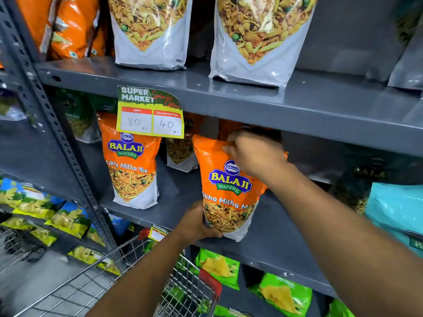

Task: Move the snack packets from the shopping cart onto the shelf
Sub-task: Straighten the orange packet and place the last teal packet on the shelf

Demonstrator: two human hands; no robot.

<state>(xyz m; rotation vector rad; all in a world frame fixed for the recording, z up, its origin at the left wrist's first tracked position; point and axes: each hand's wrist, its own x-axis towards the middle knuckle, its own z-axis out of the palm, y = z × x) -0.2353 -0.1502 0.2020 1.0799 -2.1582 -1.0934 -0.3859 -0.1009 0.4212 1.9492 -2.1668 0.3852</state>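
Observation:
An orange Balaji Tikha Mitha Mix packet [229,188] stands upright at the front edge of the grey middle shelf [274,245]. My left hand [196,223] grips its lower left corner from below. My right hand [256,154] pinches its top edge under the shelf above. A second identical packet [130,165] stands on the same shelf to the left. The wire shopping cart [128,282] with a red corner sits below my left arm; green packets show through its mesh.
A yellow price tag [150,113] hangs from the upper shelf edge [297,110]. Large mix pouches [258,37] stand on that upper shelf. Green chip packets [283,294] fill the lower shelf, a teal packet [396,213] is at right, and a perforated upright post [68,156] at left.

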